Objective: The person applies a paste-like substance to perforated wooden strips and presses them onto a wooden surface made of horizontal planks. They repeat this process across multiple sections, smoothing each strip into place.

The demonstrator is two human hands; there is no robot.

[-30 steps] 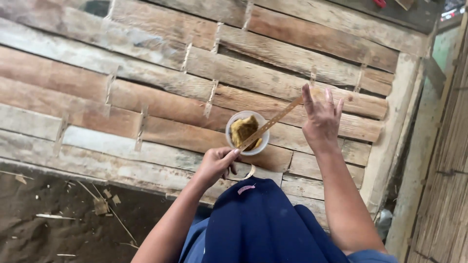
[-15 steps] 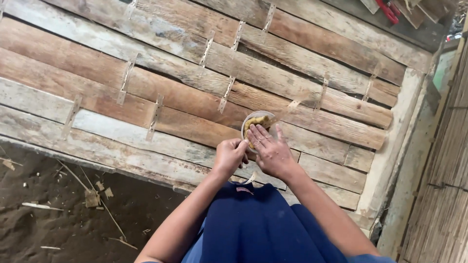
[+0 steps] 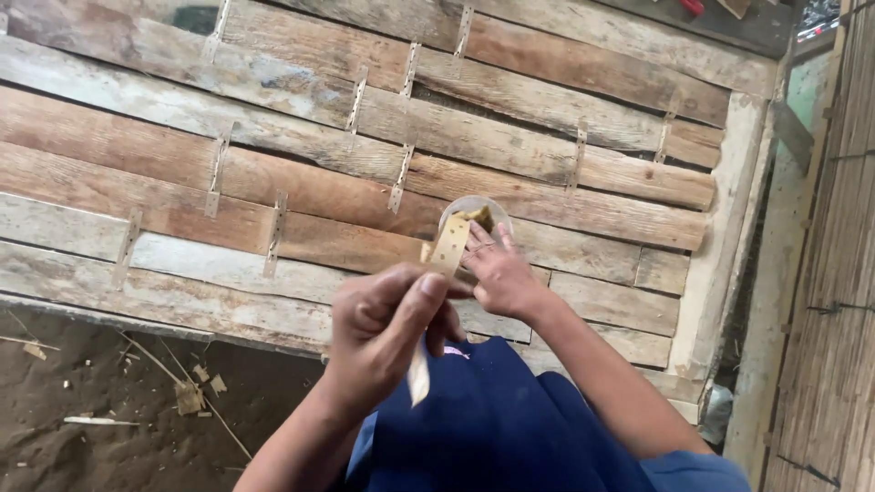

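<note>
My left hand point(image 3: 387, 323) is raised close to the camera and pinches a thin pale bamboo strip point(image 3: 445, 253) that stands nearly upright, its lower end hanging below my fingers. My right hand point(image 3: 499, 273) reaches to a small clear round cup point(image 3: 456, 210) with yellowish-brown paste in it, fingers resting at its near rim. The cup sits on a platform of weathered wooden planks point(image 3: 273, 182) joined by short bamboo strips. The top of the strip overlaps the cup in view.
My knee in dark blue cloth point(image 3: 492, 428) fills the bottom middle. Dirt floor with bamboo scraps point(image 3: 109, 410) lies at the lower left. A woven bamboo wall point(image 3: 834, 273) runs down the right side beyond the platform's edge.
My left hand has lifted off the cup toward the camera with the bamboo strip. My right hand, earlier out to the right, now stays at the cup.
</note>
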